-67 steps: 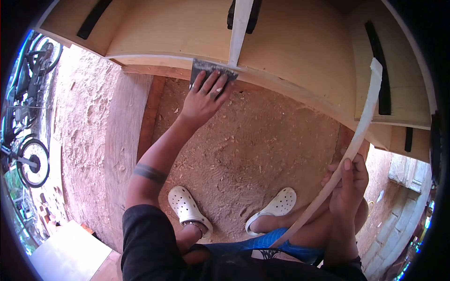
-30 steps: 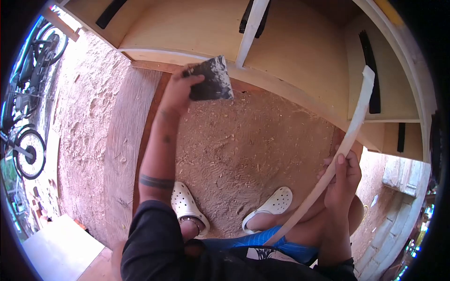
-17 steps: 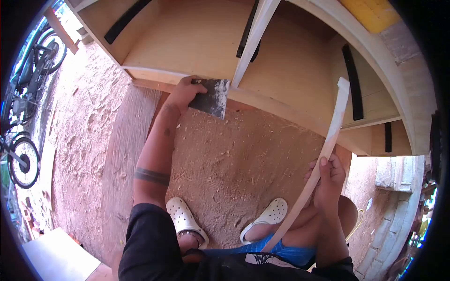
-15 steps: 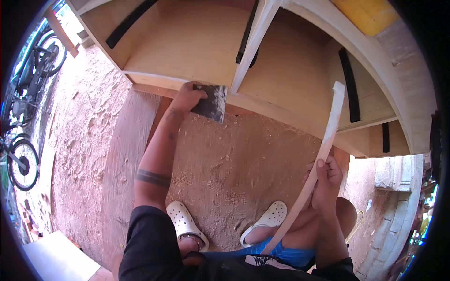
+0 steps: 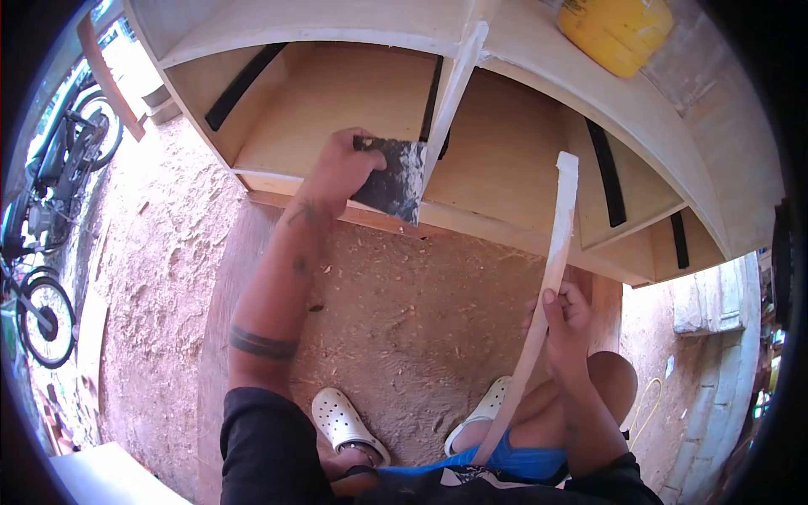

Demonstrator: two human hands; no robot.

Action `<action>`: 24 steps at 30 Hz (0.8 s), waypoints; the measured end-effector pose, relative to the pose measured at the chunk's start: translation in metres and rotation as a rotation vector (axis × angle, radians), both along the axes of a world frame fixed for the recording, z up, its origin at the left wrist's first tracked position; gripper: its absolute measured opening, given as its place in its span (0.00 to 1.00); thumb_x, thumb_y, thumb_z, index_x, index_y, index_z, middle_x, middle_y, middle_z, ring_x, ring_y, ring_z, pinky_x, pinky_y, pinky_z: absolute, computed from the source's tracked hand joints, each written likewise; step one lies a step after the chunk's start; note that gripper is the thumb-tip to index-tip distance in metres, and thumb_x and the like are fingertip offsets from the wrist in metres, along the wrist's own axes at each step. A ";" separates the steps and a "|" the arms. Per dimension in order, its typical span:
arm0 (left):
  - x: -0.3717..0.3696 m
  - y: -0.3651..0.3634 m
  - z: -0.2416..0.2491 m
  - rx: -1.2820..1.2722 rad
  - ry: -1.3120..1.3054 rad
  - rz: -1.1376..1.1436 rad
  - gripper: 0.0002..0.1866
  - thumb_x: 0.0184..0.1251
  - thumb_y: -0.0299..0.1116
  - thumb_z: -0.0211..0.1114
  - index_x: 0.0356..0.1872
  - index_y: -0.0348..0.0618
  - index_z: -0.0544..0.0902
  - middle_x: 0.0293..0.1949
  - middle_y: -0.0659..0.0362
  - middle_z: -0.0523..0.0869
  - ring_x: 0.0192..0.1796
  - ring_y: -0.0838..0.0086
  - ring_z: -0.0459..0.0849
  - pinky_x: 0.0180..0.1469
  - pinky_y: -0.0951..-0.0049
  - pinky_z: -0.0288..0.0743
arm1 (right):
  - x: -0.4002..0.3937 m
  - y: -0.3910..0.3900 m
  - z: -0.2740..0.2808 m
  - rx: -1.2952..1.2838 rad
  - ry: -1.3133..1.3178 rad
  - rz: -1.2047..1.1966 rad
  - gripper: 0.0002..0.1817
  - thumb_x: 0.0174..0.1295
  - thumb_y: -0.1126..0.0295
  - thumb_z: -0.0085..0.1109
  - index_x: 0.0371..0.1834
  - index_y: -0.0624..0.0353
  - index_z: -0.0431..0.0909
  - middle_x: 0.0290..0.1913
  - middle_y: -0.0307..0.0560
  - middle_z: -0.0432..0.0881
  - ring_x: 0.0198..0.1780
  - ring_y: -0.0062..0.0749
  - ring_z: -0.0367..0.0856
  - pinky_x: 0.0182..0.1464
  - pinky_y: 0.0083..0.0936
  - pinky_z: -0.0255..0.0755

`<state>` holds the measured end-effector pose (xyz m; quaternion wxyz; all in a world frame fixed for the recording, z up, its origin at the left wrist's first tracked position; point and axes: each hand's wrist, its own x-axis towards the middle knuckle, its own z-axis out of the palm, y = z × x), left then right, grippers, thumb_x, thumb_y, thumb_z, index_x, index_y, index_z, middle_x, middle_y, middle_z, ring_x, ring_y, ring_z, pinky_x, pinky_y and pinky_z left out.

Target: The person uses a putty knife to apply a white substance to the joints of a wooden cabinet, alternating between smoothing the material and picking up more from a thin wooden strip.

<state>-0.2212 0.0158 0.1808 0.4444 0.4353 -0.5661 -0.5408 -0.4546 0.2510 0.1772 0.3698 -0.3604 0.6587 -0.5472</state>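
My left hand [image 5: 343,168] grips a dark, flat, square spreader [image 5: 393,178] by its left side, thumb on top. White smears streak the spreader's right edge, which overlaps the foot of the cabinet's upright divider [image 5: 454,93]. In my right hand [image 5: 566,324] is a long, thin wooden strip [image 5: 539,328], pinched between thumb and fingers. White paste coats its upper end, and its lower end reaches down to my lap. The wooden cabinet [image 5: 505,220] in front of me has open compartments and white paste along its front edges.
Black drawer slides [image 5: 608,172] line the compartment walls. A yellow container [image 5: 619,34] stands on the cabinet top at right. Motorcycles [image 5: 50,320] are parked at far left. A white panel [image 5: 114,480] lies at bottom left, and pale blocks [image 5: 709,303] are at right.
My left hand has lifted off the lower front rail with the spreader, toward the divider. The strip in my right hand has shifted left and stands steeper. The view has tilted up slightly.
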 end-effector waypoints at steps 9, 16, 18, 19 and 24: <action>0.002 -0.024 0.058 0.135 0.271 -0.118 0.10 0.49 0.22 0.60 0.36 0.34 0.78 0.31 0.55 0.81 0.32 0.71 0.81 0.38 0.69 0.80 | 0.006 -0.001 0.005 -0.018 -0.024 0.001 0.12 0.67 0.65 0.52 0.39 0.65 0.71 0.26 0.45 0.79 0.21 0.22 0.78 0.23 0.18 0.74; 0.004 -0.033 0.075 0.139 0.367 -0.205 0.08 0.53 0.24 0.60 0.36 0.35 0.77 0.32 0.56 0.82 0.33 0.71 0.83 0.37 0.69 0.81 | 0.008 -0.001 0.010 -0.012 -0.035 -0.015 0.11 0.67 0.65 0.51 0.40 0.65 0.71 0.27 0.45 0.79 0.22 0.22 0.78 0.24 0.19 0.75; 0.005 -0.034 0.076 0.161 0.406 -0.256 0.08 0.55 0.24 0.59 0.37 0.34 0.77 0.33 0.56 0.82 0.33 0.71 0.83 0.37 0.69 0.81 | 0.007 -0.001 0.008 -0.011 -0.013 -0.026 0.11 0.67 0.65 0.51 0.40 0.65 0.71 0.28 0.45 0.79 0.22 0.22 0.78 0.24 0.19 0.75; 0.005 -0.036 0.075 0.175 0.437 -0.276 0.08 0.55 0.24 0.58 0.37 0.34 0.77 0.33 0.56 0.82 0.33 0.71 0.83 0.38 0.69 0.81 | 0.006 -0.002 0.007 -0.011 0.000 -0.032 0.12 0.67 0.65 0.51 0.40 0.65 0.71 0.28 0.45 0.79 0.22 0.22 0.78 0.24 0.19 0.75; 0.002 -0.048 0.051 0.170 0.573 -0.370 0.11 0.58 0.25 0.56 0.42 0.35 0.76 0.36 0.55 0.83 0.37 0.70 0.84 0.42 0.69 0.81 | 0.000 -0.001 0.000 -0.017 0.007 -0.035 0.11 0.66 0.65 0.53 0.40 0.63 0.70 0.27 0.45 0.79 0.21 0.22 0.77 0.23 0.19 0.74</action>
